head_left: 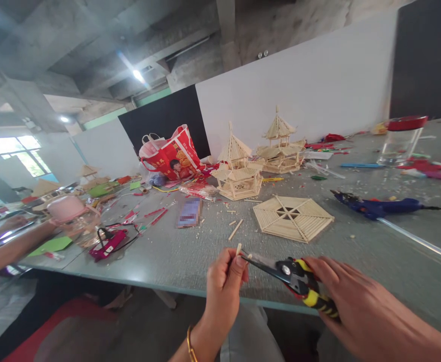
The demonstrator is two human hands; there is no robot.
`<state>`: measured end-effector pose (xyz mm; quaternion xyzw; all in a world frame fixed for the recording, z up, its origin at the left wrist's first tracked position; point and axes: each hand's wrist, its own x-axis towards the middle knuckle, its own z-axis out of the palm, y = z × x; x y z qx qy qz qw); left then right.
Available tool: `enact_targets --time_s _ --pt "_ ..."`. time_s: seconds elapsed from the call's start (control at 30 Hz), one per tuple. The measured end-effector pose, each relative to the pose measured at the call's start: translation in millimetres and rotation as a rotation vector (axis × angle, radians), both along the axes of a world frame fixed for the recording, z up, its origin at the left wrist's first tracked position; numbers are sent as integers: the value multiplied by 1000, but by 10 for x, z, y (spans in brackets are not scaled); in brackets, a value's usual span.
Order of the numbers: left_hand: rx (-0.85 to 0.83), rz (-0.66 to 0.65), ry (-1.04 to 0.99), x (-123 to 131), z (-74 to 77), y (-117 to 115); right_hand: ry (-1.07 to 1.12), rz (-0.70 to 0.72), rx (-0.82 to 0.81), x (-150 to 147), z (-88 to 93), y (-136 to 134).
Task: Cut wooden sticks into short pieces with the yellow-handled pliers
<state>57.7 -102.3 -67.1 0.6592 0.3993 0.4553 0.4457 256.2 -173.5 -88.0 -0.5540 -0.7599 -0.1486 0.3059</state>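
Between the thumb and fingers of my left hand [226,276] is a short wooden stick [239,249], its tip poking up. My right hand [356,301] grips a pair of cutting pliers [293,275] by the yellow-and-black handles. The pliers' long dark jaws point left, and their tips are at the stick by my left fingertips. Whether the blades touch the stick I cannot tell. Beyond the pliers a flat hexagonal stick panel [293,218] lies on the table. Further back stand two stick pavilions, a nearer one [239,173] and a farther one [279,146].
A blue glue gun [382,206] with a clear glue stick lies at right, near a red-lidded jar [401,141]. A phone [190,212], a red bag [173,156] and a magenta device [107,245] sit leftward. Another person's arm [16,249] reaches in from the left.
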Motion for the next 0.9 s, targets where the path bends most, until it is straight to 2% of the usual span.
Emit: enact_targets --time_s 0.17,0.4,0.77,0.9 --pt "30 24 -5 -3 -13 1 -14 -9 34 -28 48 5" --pt "32 0 1 -29 -6 -12 -43 -12 18 -4 19 9" --pt "1 -7 -24 -29 -11 -10 -44 -17 3 -16 32 24" --pt "-62 -36 -66 -26 -15 -2 -72 -33 34 -24 49 21"
